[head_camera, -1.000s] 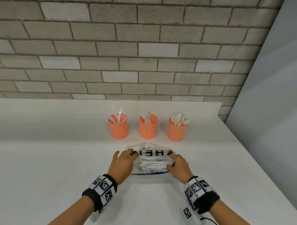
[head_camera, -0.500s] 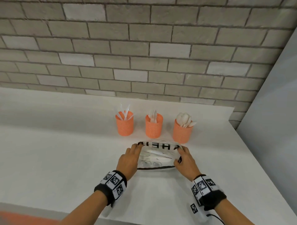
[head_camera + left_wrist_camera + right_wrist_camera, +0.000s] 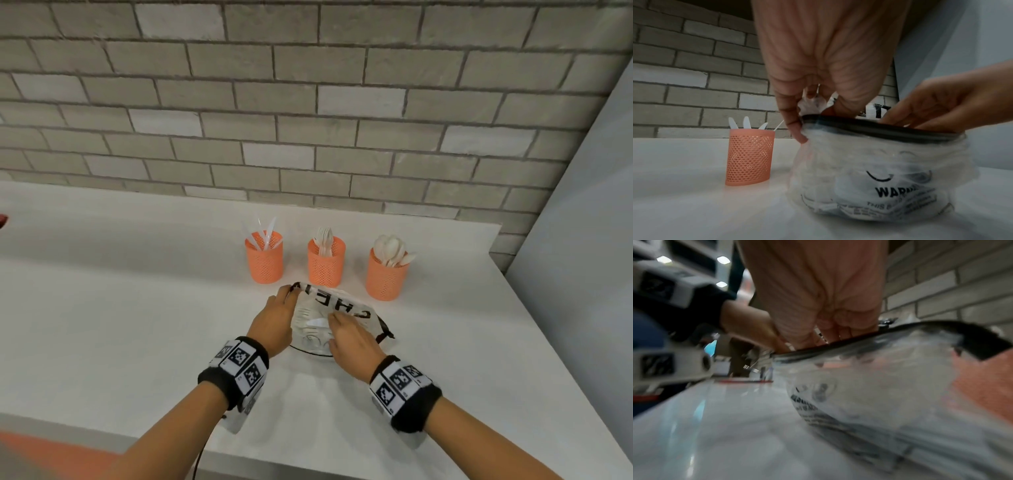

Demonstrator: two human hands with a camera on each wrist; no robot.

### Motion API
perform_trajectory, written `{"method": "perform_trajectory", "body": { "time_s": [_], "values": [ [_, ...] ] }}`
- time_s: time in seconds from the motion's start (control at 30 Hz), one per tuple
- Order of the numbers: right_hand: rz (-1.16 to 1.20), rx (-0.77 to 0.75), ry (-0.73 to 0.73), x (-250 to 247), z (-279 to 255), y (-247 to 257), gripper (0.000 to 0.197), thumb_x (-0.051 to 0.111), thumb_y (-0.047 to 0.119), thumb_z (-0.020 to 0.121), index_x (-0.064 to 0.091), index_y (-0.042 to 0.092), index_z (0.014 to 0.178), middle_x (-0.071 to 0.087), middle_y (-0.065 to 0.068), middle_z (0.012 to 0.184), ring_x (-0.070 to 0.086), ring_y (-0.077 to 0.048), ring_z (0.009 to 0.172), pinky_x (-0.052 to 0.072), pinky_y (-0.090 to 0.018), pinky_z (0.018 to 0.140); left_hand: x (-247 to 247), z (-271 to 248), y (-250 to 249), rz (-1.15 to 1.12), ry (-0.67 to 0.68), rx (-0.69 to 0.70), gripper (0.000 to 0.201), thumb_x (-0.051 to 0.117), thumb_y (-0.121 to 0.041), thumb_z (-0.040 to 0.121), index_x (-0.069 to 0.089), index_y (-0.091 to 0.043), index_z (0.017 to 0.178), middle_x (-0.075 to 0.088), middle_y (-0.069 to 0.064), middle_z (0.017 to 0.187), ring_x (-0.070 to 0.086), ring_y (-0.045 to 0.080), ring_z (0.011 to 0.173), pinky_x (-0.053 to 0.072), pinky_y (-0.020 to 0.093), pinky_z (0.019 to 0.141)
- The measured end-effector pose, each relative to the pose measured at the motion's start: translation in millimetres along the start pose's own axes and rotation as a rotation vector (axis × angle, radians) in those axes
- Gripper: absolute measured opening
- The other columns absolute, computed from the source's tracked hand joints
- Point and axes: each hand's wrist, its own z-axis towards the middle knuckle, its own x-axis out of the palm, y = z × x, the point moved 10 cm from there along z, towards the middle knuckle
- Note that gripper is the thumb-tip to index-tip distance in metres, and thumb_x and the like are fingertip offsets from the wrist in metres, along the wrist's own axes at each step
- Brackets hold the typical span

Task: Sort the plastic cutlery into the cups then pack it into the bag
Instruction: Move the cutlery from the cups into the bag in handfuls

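Note:
A clear plastic bag (image 3: 347, 308) with black lettering and a black zip rim stands on the white table (image 3: 137, 325), white cutlery (image 3: 317, 322) showing inside it. My left hand (image 3: 286, 303) pinches the rim's left end; the left wrist view shows its fingers (image 3: 797, 126) curled over the bag (image 3: 879, 170). My right hand (image 3: 337, 325) is over the mouth, its fingers hooked behind the near rim (image 3: 838, 335). Behind stand three orange mesh cups: knives (image 3: 263, 262), forks (image 3: 325, 265), spoons (image 3: 387, 277).
A brick wall (image 3: 308, 120) runs close behind the cups. A grey panel (image 3: 582, 240) closes the right side, and the table ends just right of the spoon cup. The knife cup (image 3: 749, 155) stands close to the bag's left end. White tabletop stretches to the left.
My right hand has moved from the bag's right end to the middle of its mouth. The bag has turned slightly. My left hand stays at the left end.

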Motion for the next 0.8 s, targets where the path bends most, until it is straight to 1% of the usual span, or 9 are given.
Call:
{"method": "perform_trajectory", "body": {
  "time_s": [0.1,0.2,0.27,0.3,0.43,0.53,0.6,0.67,0.8],
  "values": [
    [0.147,0.159,0.128,3,14,-19,0.059,0.048,0.021,0.094,0.023,0.002,0.144,0.035,-0.018,0.146,0.034,-0.029,0.134,0.031,-0.034,0.112,-1,1,3,0.015,0.023,0.007,0.076,0.043,0.013,0.077,0.022,-0.011,0.146,0.026,0.006,0.148,0.045,0.028,0.117,0.047,0.035,0.092],
    [0.158,0.267,0.091,-13,24,-41,0.065,0.046,0.022,0.094,0.015,0.003,0.147,0.045,-0.021,0.138,0.045,-0.033,0.125,0.041,-0.036,0.101,-7,4,5,-0.017,0.022,0.030,0.073,0.042,0.012,0.077,0.029,-0.017,0.143,0.033,0.002,0.142,0.045,0.026,0.115,0.049,0.036,0.087],
    [0.137,0.296,0.055,-21,29,-49,0.062,0.043,0.019,0.094,0.016,0.002,0.146,0.051,-0.020,0.132,0.051,-0.032,0.118,0.043,-0.035,0.095,-12,9,4,-0.024,0.014,0.057,0.072,0.043,0.012,0.077,0.033,-0.019,0.141,0.038,0.001,0.138,0.045,0.024,0.116,0.050,0.037,0.087],
    [0.121,0.325,0.066,-19,30,-52,0.060,0.043,0.018,0.094,0.017,0.002,0.146,0.050,-0.020,0.133,0.050,-0.032,0.120,0.043,-0.034,0.096,-14,11,5,-0.022,0.018,0.059,0.070,0.043,0.011,0.078,0.034,-0.018,0.141,0.039,0.002,0.136,0.045,0.024,0.116,0.049,0.037,0.087],
    [0.007,0.458,0.219,2,34,-57,0.056,0.042,0.016,0.095,0.021,0.001,0.144,0.040,-0.017,0.144,0.042,-0.030,0.131,0.037,-0.035,0.108,-14,14,8,-0.007,0.050,0.074,0.064,0.045,0.008,0.078,0.038,-0.018,0.136,0.038,0.003,0.134,0.048,0.023,0.113,0.050,0.032,0.081],
    [-0.025,0.504,0.317,9,43,-56,0.051,0.044,0.015,0.093,0.031,0.002,0.141,0.041,-0.016,0.144,0.042,-0.029,0.131,0.037,-0.037,0.109,-8,11,2,-0.029,0.080,0.156,0.056,0.046,0.007,0.077,0.043,-0.021,0.125,0.030,0.001,0.138,0.048,0.024,0.112,0.050,0.030,0.075],
    [-0.036,0.502,0.390,15,46,-54,0.052,0.052,0.019,0.090,0.037,0.003,0.137,0.047,-0.015,0.139,0.047,-0.029,0.126,0.041,-0.036,0.105,-1,10,10,-0.014,0.122,0.142,0.053,0.046,0.003,0.080,0.043,-0.020,0.128,0.028,0.001,0.142,0.047,0.025,0.115,0.048,0.030,0.077],
    [-0.044,0.513,0.437,22,47,-55,0.056,0.059,0.025,0.087,0.039,0.004,0.135,0.050,-0.014,0.136,0.052,-0.029,0.121,0.044,-0.036,0.102,6,9,23,-0.036,0.181,0.089,0.057,0.046,-0.001,0.084,0.036,-0.020,0.137,0.030,0.003,0.141,0.051,0.028,0.112,0.049,0.033,0.082],
    [-0.015,0.506,0.441,26,49,-57,0.073,0.062,0.025,0.085,0.024,0.011,0.146,0.037,-0.011,0.149,0.042,-0.028,0.132,0.038,-0.036,0.108,12,4,34,-0.181,0.264,0.047,0.061,0.044,-0.001,0.085,0.030,-0.021,0.141,0.040,0.007,0.133,0.053,0.030,0.113,0.044,0.035,0.091]
  ]
}}
